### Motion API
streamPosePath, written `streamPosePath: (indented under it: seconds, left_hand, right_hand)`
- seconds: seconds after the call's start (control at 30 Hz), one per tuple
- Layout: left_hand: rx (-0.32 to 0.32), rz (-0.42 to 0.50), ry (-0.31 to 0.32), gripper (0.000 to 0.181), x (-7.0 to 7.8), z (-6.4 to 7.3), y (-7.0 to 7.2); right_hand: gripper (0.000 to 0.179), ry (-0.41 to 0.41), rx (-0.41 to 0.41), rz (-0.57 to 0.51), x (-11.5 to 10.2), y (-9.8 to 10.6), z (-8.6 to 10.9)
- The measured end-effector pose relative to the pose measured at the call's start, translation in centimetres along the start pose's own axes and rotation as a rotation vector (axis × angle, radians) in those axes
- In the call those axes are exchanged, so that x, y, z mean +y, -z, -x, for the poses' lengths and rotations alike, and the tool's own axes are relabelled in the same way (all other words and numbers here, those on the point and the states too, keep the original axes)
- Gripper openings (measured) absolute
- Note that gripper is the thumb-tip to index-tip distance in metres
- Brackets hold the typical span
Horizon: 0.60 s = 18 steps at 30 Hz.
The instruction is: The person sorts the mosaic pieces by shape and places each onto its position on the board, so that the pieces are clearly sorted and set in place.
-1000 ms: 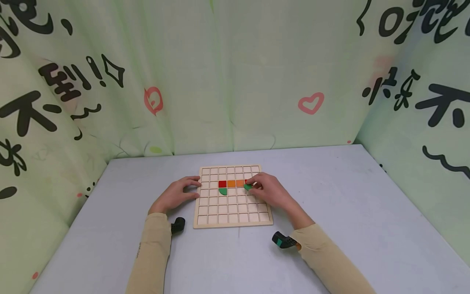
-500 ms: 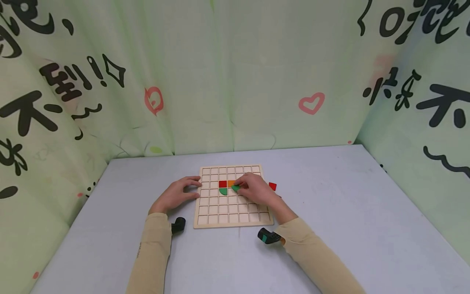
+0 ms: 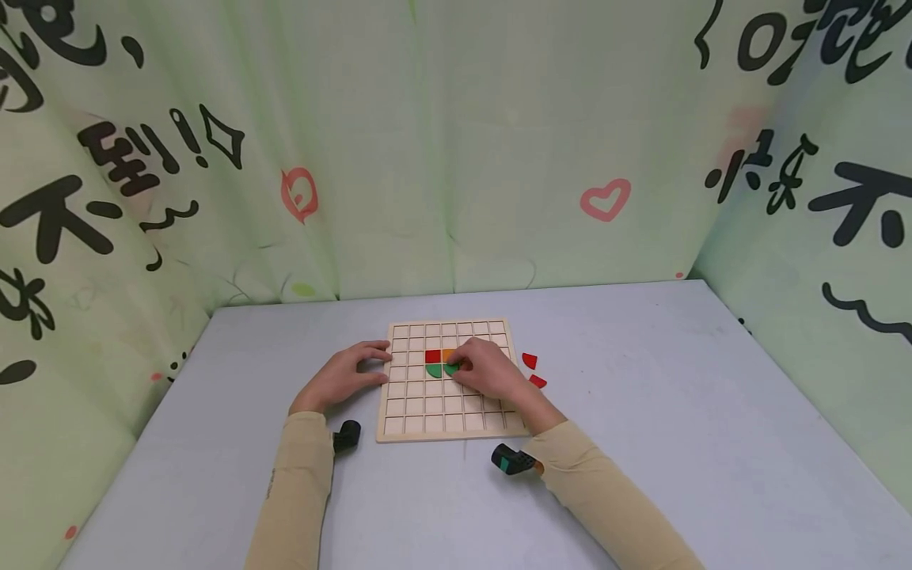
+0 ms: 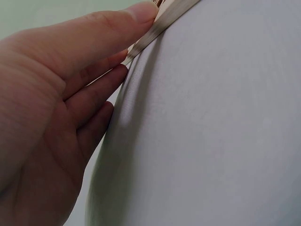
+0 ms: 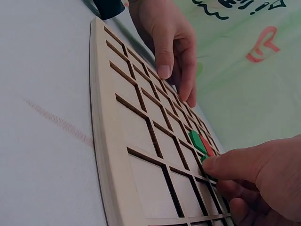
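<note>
A square wooden grid board (image 3: 382,408) lies on the table. My left hand (image 3: 342,376) rests at its left edge, thumb and fingertips touching the rim, the fingers fairly straight in the left wrist view. With thumb and fingers, my right hand (image 3: 492,370) pinches a green quarter-circle tile (image 3: 451,370) low over a cell near the board's middle. Left of it a second green quarter-circle tile (image 3: 434,370) sits in a cell. Above that are a red square tile (image 3: 433,356) and an orange tile (image 3: 447,355), the latter partly covered by my right hand.
Two loose red tiles, an upper one (image 3: 530,361) and a lower one (image 3: 537,381), lie on the white table (image 3: 641,396) right of the board. Behind the table hangs a pale green curtain (image 3: 456,158) with printed writing and hearts.
My right hand has moved left across the board with the green tile and then lowered slightly, uncovering the two loose red tiles at the right. My left hand has stayed put.
</note>
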<state>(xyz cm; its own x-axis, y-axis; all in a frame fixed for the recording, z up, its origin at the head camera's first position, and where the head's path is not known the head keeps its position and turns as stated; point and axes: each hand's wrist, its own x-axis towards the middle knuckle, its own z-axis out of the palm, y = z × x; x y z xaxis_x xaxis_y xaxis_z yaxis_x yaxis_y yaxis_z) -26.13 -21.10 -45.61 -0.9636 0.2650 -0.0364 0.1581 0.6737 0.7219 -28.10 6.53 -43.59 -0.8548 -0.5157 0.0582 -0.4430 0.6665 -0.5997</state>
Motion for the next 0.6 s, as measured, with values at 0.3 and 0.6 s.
streamPosePath:
  seconds: [0.3, 0.6]
  left_hand:
    - [0.004, -0.006, -0.014, 0.039, 0.04, 0.04, 0.06]
    - [0.001, -0.009, -0.012, 0.04, 0.06, 0.0, 0.02]
  right_hand:
    - [0.017, -0.01, 0.003, 0.01, 0.1, -0.15, -0.08]
    - [0.015, 0.001, 0.02, 0.008, 0.19, -0.2, -0.1]
